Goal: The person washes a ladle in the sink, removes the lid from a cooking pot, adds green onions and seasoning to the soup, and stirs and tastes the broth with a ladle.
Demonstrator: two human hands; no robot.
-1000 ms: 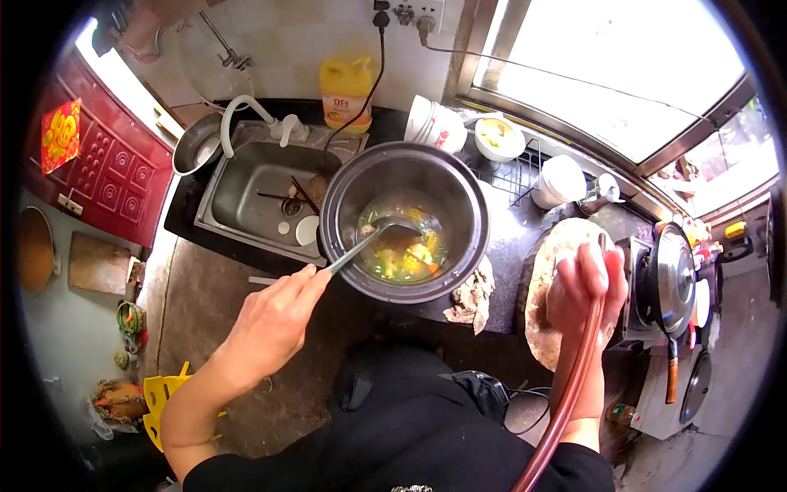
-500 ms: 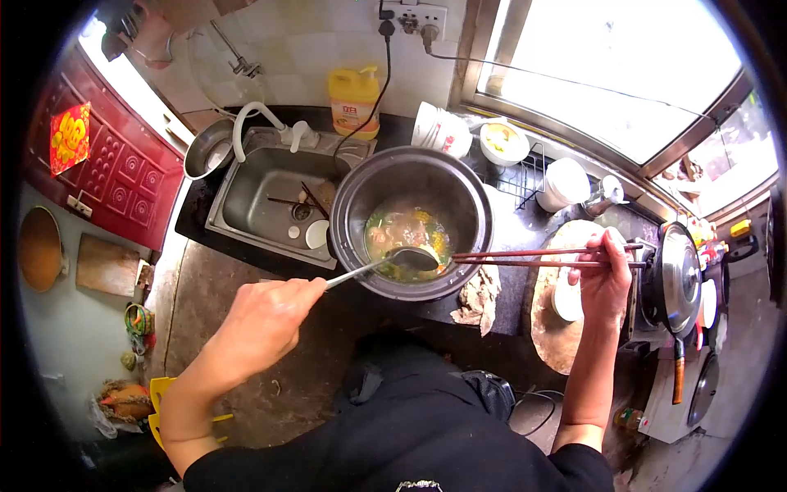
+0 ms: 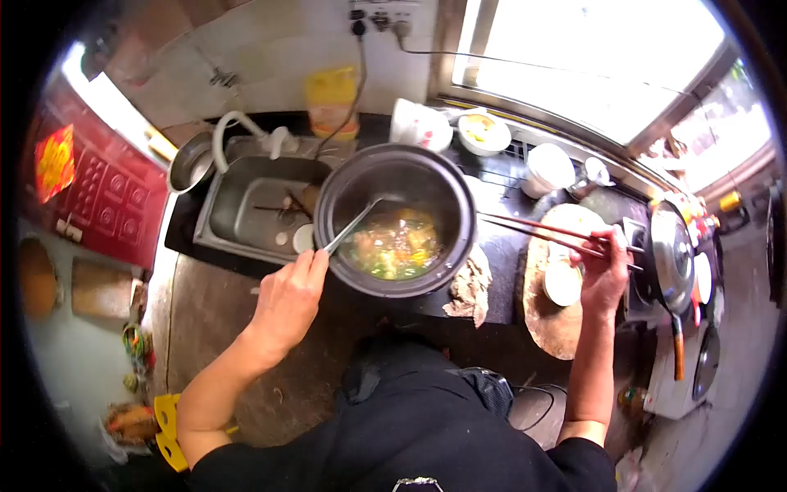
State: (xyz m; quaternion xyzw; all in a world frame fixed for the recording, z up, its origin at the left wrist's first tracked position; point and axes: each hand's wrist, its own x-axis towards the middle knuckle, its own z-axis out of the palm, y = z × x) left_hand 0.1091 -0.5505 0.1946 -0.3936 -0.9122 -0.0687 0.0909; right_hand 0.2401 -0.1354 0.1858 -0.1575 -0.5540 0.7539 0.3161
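Note:
A large dark pot (image 3: 326,250) stands on the counter, holding a broth (image 3: 398,246) with yellow and green pieces. My left hand (image 3: 288,297) is closed round the handle of a ladle (image 3: 351,226), at the pot's near left rim. The ladle reaches up inside the pot towards the far wall; its bowl is hard to make out. To the right, my right hand (image 3: 603,271) grips a pair of reddish-brown chopsticks (image 3: 541,233). Their tips point left, just outside the pot's right rim. Below them, a white bowl (image 3: 562,284) sits on a round wooden board (image 3: 541,324).
Left of the pot is a metal sink (image 3: 238,205) with a white faucet (image 3: 225,131). A yellow jug (image 3: 330,98) stands behind. A crumpled cloth (image 3: 470,289) lies by the pot. At the right, a lidded pan (image 3: 672,254) rests on the stove. White tubs (image 3: 548,168) line the window side.
The ladle has swung from the pot's near side, where its bowl was visible, to the far left inside. The chopstick tips have moved slightly away from the pot's rim. The view has shifted a little.

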